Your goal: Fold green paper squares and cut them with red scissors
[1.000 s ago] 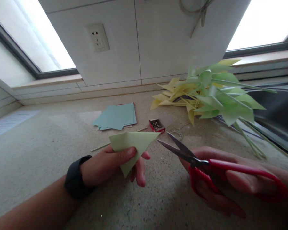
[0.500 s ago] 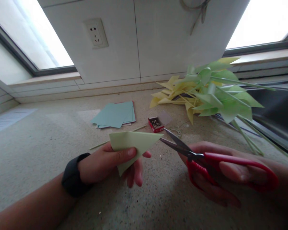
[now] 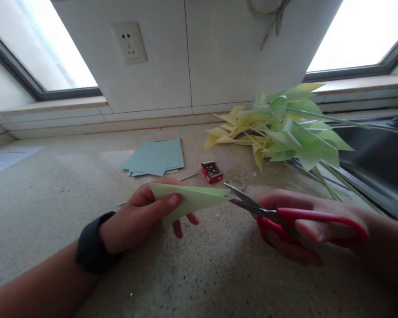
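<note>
Pinched in my left hand [image 3: 149,214] is a folded sheet of light green paper [image 3: 192,201], its pointed corner aimed right. A dark band circles that wrist. My right hand [image 3: 305,225] holds red-handled scissors [image 3: 265,213], thumb and fingers through the loops. The scissor blades are parted, their tips right at the paper's corner; whether they touch it I cannot tell. Just behind the paper stands a small red box [image 3: 212,171] of metal fasteners. Beside it lies a pale ring-shaped piece [image 3: 236,182].
Blue paper sheets [image 3: 152,157] lie stacked behind my left hand. Green and yellow paper pinwheels [image 3: 285,128] on sticks are heaped at the back right, by a dark sink [image 3: 378,163]. A thin stick [image 3: 189,176] lies behind the paper. A printed sheet [image 3: 9,160] is far left.
The folded paper has tilted and its corner has come up to the scissor blades. My right hand and the scissors have shifted slightly left in view.
</note>
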`<state>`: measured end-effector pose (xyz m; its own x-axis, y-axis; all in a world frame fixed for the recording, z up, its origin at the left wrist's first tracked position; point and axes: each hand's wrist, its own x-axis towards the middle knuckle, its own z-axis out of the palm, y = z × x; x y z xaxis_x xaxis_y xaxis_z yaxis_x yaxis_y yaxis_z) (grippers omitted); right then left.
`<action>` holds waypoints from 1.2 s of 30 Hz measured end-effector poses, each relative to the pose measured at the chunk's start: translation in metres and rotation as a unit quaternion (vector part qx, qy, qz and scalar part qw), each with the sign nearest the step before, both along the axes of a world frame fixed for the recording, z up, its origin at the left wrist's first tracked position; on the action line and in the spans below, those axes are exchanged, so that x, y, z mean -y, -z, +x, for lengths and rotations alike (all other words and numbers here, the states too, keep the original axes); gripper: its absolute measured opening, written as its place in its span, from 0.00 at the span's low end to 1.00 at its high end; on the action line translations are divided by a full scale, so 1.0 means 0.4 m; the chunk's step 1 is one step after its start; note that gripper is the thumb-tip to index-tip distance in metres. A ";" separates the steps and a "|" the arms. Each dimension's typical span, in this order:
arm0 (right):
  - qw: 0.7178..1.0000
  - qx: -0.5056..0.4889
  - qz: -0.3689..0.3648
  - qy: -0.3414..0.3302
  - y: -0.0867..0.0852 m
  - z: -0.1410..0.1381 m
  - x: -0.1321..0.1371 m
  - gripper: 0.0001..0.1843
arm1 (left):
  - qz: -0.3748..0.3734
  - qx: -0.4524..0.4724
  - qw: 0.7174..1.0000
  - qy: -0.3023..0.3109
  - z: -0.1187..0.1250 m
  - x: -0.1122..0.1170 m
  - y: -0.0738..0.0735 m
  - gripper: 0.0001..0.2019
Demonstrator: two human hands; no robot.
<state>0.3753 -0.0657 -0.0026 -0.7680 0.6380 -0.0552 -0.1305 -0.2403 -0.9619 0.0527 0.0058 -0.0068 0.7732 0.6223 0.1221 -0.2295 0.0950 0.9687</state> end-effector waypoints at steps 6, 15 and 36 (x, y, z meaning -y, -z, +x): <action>0.997 0.047 -0.065 0.002 -0.007 0.001 0.007 0.27 | 0.012 -0.053 0.998 -0.015 0.001 0.006 -0.021 0.10; 0.991 0.062 -0.106 -0.050 -0.028 -0.023 0.006 0.24 | 0.036 -0.069 0.997 0.027 0.001 0.006 -0.029 0.11; 0.989 0.087 -0.112 -0.050 -0.030 -0.031 -0.009 0.30 | 0.227 -0.105 0.968 0.018 -0.005 0.006 -0.045 0.12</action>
<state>0.3628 -0.0623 0.0093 -0.7931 0.5160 -0.3236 0.0677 -0.4534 -0.8887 0.0506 0.0035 0.0110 0.8305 0.5138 0.2152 -0.0274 -0.3481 0.9371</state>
